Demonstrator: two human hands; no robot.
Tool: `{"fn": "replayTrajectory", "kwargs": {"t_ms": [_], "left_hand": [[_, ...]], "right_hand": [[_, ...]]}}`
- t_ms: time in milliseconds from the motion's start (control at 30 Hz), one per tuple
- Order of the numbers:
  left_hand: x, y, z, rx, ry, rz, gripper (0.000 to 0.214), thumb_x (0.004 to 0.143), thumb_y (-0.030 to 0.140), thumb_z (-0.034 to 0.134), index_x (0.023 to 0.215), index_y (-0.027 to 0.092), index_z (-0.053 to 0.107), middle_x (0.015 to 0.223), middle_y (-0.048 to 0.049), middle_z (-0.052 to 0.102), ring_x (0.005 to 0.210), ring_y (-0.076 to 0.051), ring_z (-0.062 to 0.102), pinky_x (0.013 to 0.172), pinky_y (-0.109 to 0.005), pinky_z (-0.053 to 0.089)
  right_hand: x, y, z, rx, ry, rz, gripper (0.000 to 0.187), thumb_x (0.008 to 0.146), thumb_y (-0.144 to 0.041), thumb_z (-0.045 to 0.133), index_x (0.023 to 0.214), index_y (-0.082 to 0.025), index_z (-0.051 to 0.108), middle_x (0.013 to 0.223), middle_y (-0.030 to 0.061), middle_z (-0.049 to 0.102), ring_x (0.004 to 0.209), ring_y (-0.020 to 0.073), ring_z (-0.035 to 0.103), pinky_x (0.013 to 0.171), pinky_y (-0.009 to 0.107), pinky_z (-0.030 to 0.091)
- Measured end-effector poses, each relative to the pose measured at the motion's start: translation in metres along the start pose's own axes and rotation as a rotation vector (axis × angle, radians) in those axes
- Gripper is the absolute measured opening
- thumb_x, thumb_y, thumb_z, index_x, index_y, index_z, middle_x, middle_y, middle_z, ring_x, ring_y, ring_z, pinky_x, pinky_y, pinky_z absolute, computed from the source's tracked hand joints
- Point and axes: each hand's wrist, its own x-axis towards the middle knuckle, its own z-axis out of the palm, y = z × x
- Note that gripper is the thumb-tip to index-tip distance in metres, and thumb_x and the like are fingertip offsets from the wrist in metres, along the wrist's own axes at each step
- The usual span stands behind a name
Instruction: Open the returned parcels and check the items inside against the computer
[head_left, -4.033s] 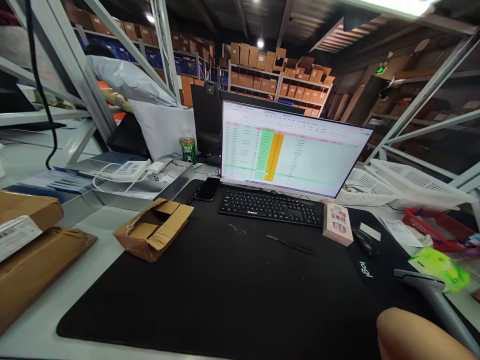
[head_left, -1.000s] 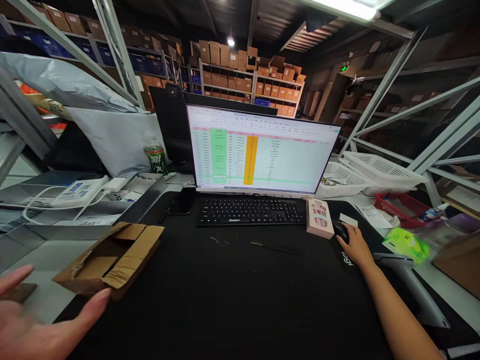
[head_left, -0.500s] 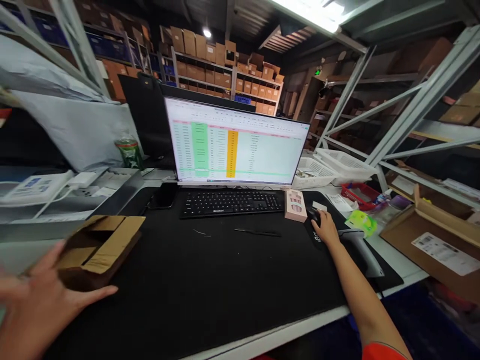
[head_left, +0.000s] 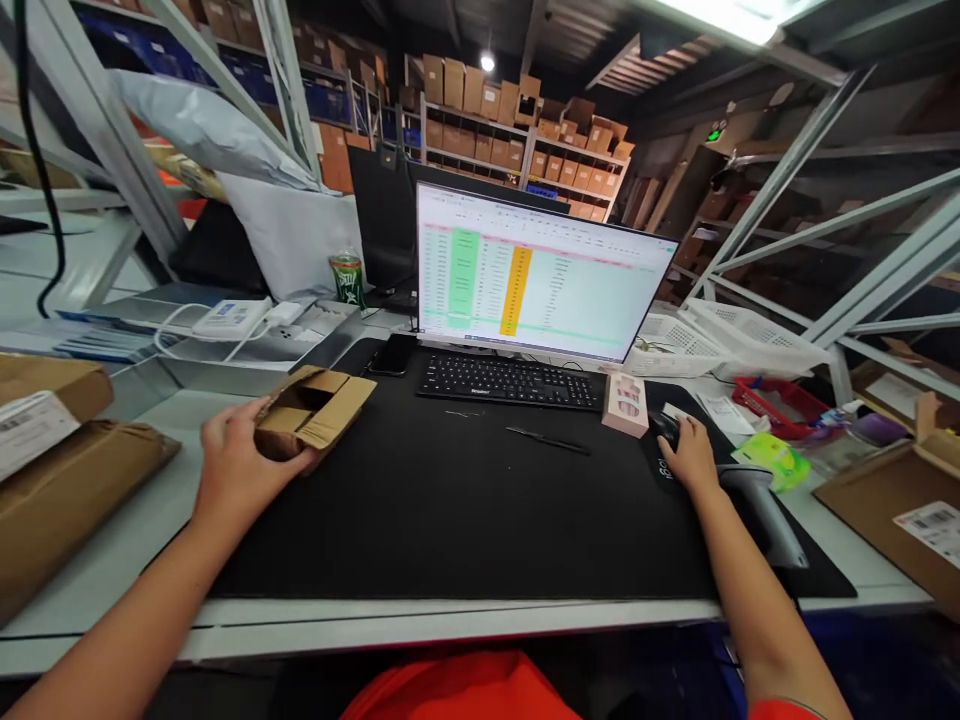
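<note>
While the left hand (head_left: pixel 244 455) curls around the near left end of a small open cardboard box (head_left: pixel 334 412), thumb along its front, the right hand (head_left: pixel 691 455) lies draped over a black computer mouse (head_left: pixel 660 424); how firmly those fingers close cannot be told. The box sits at the left edge of the black desk mat (head_left: pixel 450 520), with two brown parcels (head_left: pixel 82 490) left of the hand and a metal tray (head_left: pixel 172 377) behind it. A phone (head_left: pixel 394 355) and a keyboard (head_left: pixel 510 383) line the mat's far side below the monitor (head_left: pixel 555 285). Between keyboard and mouse, a pink boxed set (head_left: pixel 626 405) blocks the direct way across, and a slim dark tool (head_left: pixel 551 442) lies on the mat between the hands. Just beside the right forearm rests a barcode scanner (head_left: pixel 776 525), with a lime-green packet (head_left: pixel 776 462) behind it and a large labelled carton (head_left: pixel 877 490) farther right
</note>
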Motion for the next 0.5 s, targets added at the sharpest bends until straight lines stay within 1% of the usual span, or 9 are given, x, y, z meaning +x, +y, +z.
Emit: {"fn": "replayTrajectory", "kwargs": {"t_ms": [133, 200, 233, 300, 333, 367, 400, 433, 500], "left_hand": [[-0.012, 0.026, -0.004, -0.052, 0.146, 0.099, 0.082, 0.089, 0.054, 0.068, 0.147, 0.002, 0.041, 0.145, -0.0196, 0.05, 0.144, -0.041, 0.044, 0.123, -0.061, 0.039], [-0.021, 0.05, 0.001, -0.211, 0.078, 0.233, 0.078, 0.085, 0.051, 0.073, 0.143, 0.008, 0.045, 0.141, -0.0183, 0.053, 0.135, -0.039, 0.053, 0.117, -0.061, 0.046], [-0.027, 0.065, 0.006, -0.316, -0.005, 0.31, 0.077, 0.083, 0.05, 0.075, 0.142, 0.012, 0.046, 0.141, -0.0168, 0.054, 0.131, -0.037, 0.057, 0.114, -0.059, 0.05], [-0.038, 0.101, 0.019, -0.512, -0.187, 0.488, 0.079, 0.078, 0.05, 0.081, 0.143, 0.021, 0.046, 0.143, -0.0147, 0.054, 0.129, -0.034, 0.06, 0.109, -0.053, 0.056], [-0.044, 0.121, 0.026, -0.585, -0.264, 0.579, 0.079, 0.077, 0.049, 0.082, 0.143, 0.025, 0.046, 0.146, -0.0136, 0.053, 0.13, -0.034, 0.06, 0.109, -0.05, 0.057], [-0.049, 0.141, 0.033, -0.646, -0.33, 0.665, 0.079, 0.076, 0.048, 0.083, 0.144, 0.029, 0.047, 0.147, -0.0126, 0.053, 0.132, -0.033, 0.06, 0.108, -0.048, 0.057], [-0.054, 0.161, 0.04, -0.697, -0.393, 0.737, 0.078, 0.076, 0.047, 0.083, 0.144, 0.031, 0.047, 0.148, -0.0116, 0.053, 0.134, -0.033, 0.059, 0.109, -0.047, 0.057], [-0.059, 0.179, 0.048, -0.745, -0.449, 0.797, 0.076, 0.077, 0.048, 0.082, 0.143, 0.032, 0.048, 0.148, -0.0109, 0.053, 0.136, -0.033, 0.058, 0.111, -0.047, 0.056], [-0.066, 0.21, 0.065, -0.825, -0.582, 0.875, 0.077, 0.079, 0.052, 0.081, 0.145, 0.033, 0.046, 0.149, -0.0112, 0.053, 0.137, -0.033, 0.058, 0.113, -0.048, 0.055]], "right_hand": [[-0.012, -0.038, -0.04, 0.192, 0.159, -0.081, 0.066, 0.09, -0.042, 0.059, 0.146, -0.006, 0.052, 0.147, 0.0291, 0.047, 0.143, 0.0421, 0.044, 0.12, 0.062, 0.037], [-0.035, -0.069, -0.067, 0.358, 0.173, -0.138, 0.064, 0.092, -0.045, 0.063, 0.146, -0.012, 0.052, 0.143, 0.0251, 0.052, 0.139, 0.0401, 0.048, 0.119, 0.063, 0.039], [-0.052, -0.087, -0.081, 0.463, 0.126, -0.163, 0.064, 0.092, -0.046, 0.066, 0.146, -0.016, 0.052, 0.14, 0.0225, 0.055, 0.134, 0.0382, 0.053, 0.116, 0.062, 0.043], [-0.089, -0.126, -0.103, 0.73, -0.115, -0.226, 0.071, 0.094, -0.052, 0.071, 0.154, -0.024, 0.044, 0.146, 0.0184, 0.053, 0.13, 0.0335, 0.059, 0.111, 0.056, 0.049], [-0.107, -0.145, -0.111, 0.873, -0.273, -0.287, 0.085, 0.091, -0.056, 0.078, 0.16, -0.027, 0.036, 0.155, 0.018, 0.047, 0.136, 0.0332, 0.056, 0.113, 0.054, 0.047], [-0.124, -0.161, -0.115, 0.992, -0.411, -0.352, 0.108, 0.082, -0.06, 0.087, 0.165, -0.029, 0.026, 0.162, 0.0185, 0.039, 0.141, 0.034, 0.052, 0.116, 0.053, 0.045], [-0.138, -0.174, -0.117, 1.065, -0.514, -0.392, 0.126, 0.074, -0.061, 0.093, 0.169, -0.029, 0.016, 0.166, 0.0192, 0.034, 0.145, 0.0345, 0.049, 0.119, 0.051, 0.042], [-0.15, -0.181, -0.118, 1.102, -0.555, -0.399, 0.14, 0.066, -0.061, 0.098, 0.17, -0.029, 0.01, 0.168, 0.0201, 0.029, 0.149, 0.0354, 0.044, 0.122, 0.05, 0.039], [-0.169, -0.181, -0.12, 1.102, -0.494, -0.305, 0.155, 0.055, -0.06, 0.103, 0.171, -0.026, 0.006, 0.17, 0.0203, 0.027, 0.153, 0.0365, 0.037, 0.126, 0.048, 0.032]]}}
